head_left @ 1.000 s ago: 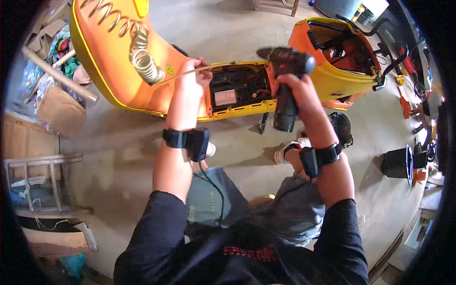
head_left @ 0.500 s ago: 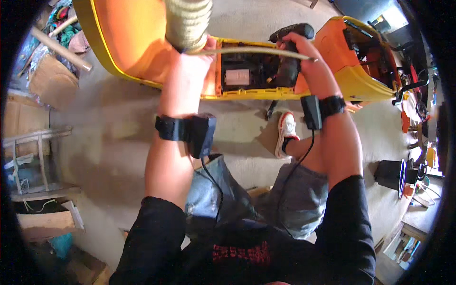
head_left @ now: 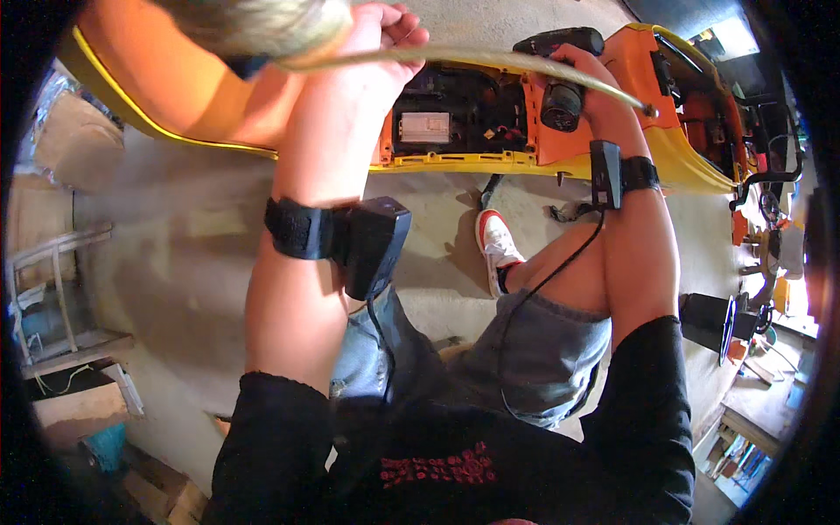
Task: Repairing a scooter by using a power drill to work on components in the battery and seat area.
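At the top, my left hand (head_left: 381,44) has its fingers loosely curled; what they hold, if anything, is hidden. A pale tube (head_left: 507,65) from a blurred coiled hose (head_left: 267,24) crosses in front of it, ending in a small fitting over my right forearm. My right hand (head_left: 584,74) grips a black cordless drill (head_left: 553,42) over the yellow and orange scooter body (head_left: 569,149). Between my hands the open compartment (head_left: 468,105) shows dark parts and a silver box (head_left: 425,126). Both wrists wear black strapped devices.
My shoe (head_left: 496,241) rests on the concrete floor below the scooter. Cardboard (head_left: 83,411) and a pale frame (head_left: 61,280) lie left. A black bucket (head_left: 704,324) and a cluttered bench (head_left: 766,394) line the right. A blue container (head_left: 682,17) sits at the top.
Both arms and the scooter sit higher in view. The hose coil has swung closer and further up-left, the tube now crossing both arms. The drill has tipped, its base toward me.
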### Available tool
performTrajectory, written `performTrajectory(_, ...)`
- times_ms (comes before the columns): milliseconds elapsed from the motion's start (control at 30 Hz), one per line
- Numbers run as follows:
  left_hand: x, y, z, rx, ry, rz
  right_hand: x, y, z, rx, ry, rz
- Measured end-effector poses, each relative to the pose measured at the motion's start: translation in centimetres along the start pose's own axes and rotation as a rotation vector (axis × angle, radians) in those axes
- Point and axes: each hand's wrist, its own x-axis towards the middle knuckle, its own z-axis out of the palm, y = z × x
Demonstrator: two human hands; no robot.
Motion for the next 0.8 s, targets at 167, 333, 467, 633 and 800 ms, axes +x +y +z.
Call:
performTrajectory(167,0.9,0.1,0.4,0.007,-0.003,-0.053,1.3,1.2,1.2,0.052,-0.029,-0.062)
performTrajectory(333,0.5,1.1,0.1,0.157,-0.039,0.022,4.6,1.4,3.8,0.136,-0.056,0.011)
performTrajectory(467,1.8,0.9,0.3,0.055,-0.032,0.021,10.5,3.1,2.2,0.137,-0.120,0.110)
performTrajectory(633,-0.2,1.6,0.9,-0.006,0.079,0.033,11.1,3.4,6.7,-0.167,-0.129,0.238)
performTrajectory(800,0.3,1.7,0.5,-0.008,0.054,0.042,11.6,5.4,7.5,-0.147,-0.152,0.119)
